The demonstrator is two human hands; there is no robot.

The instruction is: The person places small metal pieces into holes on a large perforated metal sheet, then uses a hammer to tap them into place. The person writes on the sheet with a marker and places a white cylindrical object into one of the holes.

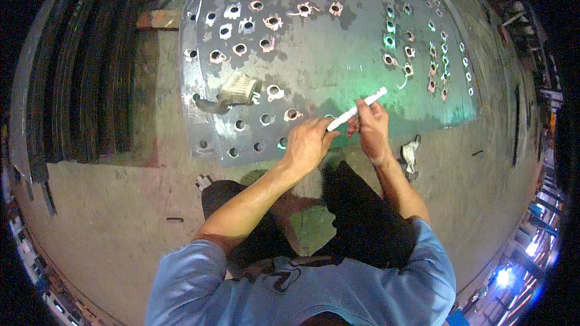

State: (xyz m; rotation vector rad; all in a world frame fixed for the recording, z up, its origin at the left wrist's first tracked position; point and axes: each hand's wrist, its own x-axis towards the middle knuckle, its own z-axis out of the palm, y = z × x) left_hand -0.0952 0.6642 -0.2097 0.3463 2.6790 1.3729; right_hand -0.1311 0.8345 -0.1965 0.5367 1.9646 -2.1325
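Note:
Both hands are at a slim white marker point(356, 111), which slants up to the right over the near edge of a large grey metal plate point(326, 60). My left hand point(307, 145) is closed at the marker's lower end. Higher along it, the fingers of my right hand point(373, 127) are wrapped round the shaft. Rows of round holes run through the plate, many ringed with white or pinkish marks. A pale work glove point(243, 89) with a dark cuff lies on the plate left of my hands. My left hand partly hides a marked hole.
Long dark steel bars point(84, 72) are stacked on the floor at the left, beside a rusty block point(158, 20). A crumpled white and dark item point(410, 152) lies right of my right wrist. Small pale pieces point(204, 182) rest by my left knee. Bright light point(503, 276) shows at lower right.

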